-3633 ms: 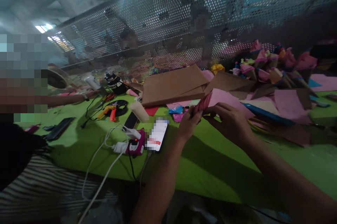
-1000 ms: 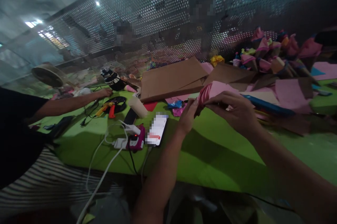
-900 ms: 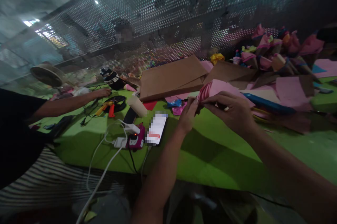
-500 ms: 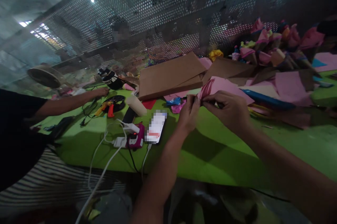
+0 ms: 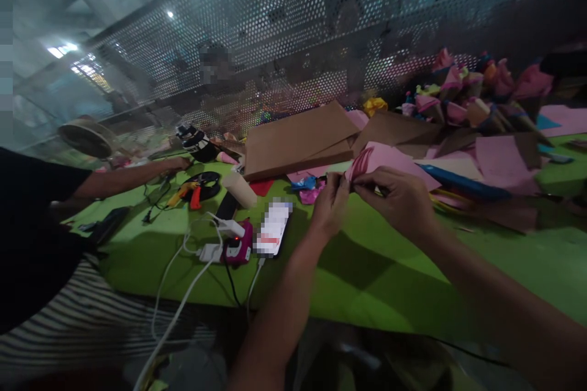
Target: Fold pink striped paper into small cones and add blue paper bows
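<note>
Pink paper [image 5: 389, 157], gathered into folds at its left end, is held up over the green tabletop [image 5: 362, 238]. My left hand [image 5: 331, 207] is closed on the folded end, thumb and fingers pinched together. From the other side my right hand [image 5: 402, 196] pinches the lower edge of the same paper, close to the left fingertips. The exact spot between the fingertips is too small to make out. Just left of my left hand lie crumpled blue wrapping [image 5: 304, 183] and magenta wrapping [image 5: 312, 194].
A phone [image 5: 273, 227] on a cable lies beside a magenta power strip [image 5: 239, 244]. Brown cardboard [image 5: 298, 141] stands behind. Wrapped pink bundles [image 5: 452, 85] and pink sheets [image 5: 502, 158] fill the right. At left, a co-worker's arm [image 5: 132, 178] reaches past an orange-handled tool [image 5: 195, 195].
The whole view has shifted slightly, so the table's things sit a little lower in the picture. Both hands keep their pinch on the pink paper with hardly any movement.
</note>
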Available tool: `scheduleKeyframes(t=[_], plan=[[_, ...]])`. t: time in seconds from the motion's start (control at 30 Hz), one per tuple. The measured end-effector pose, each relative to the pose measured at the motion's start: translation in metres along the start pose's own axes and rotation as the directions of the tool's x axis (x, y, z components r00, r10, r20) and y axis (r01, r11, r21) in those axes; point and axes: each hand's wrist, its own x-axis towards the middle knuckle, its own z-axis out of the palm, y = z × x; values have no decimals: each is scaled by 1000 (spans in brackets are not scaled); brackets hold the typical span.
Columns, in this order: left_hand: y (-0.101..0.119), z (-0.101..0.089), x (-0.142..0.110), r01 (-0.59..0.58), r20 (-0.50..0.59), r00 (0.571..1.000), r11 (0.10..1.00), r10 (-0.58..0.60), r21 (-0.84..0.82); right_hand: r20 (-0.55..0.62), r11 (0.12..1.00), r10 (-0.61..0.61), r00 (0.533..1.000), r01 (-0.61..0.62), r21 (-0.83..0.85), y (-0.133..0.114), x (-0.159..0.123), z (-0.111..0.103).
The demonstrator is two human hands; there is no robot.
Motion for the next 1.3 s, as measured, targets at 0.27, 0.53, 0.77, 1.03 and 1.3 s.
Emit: scheduleKeyframes(t=[0.27, 0.53, 0.77, 1.03, 1.3], plan=[[5, -1, 0, 9, 32, 999, 998, -7, -63, -5, 994, -36, 999, 35, -105, -2, -1, 1], [6, -5, 0, 48, 35, 998, 997, -46, -53, 29, 996, -83, 996, 84, -17, 2, 2, -2], [8, -4, 0, 67, 57, 997, 977, -57, -200, 69, 994, -107, 992, 105, 37, 5, 6, -6], [8, -4, 1, 16, 58, 998, 991, -9, -129, 90, 988, -151, 985, 148, 41, 8, 6, -7], [4, -5, 0, -11, 31, 999, 999, 9, 45, 124, 998, -45, 991, 39, 52, 5, 6, -8]])
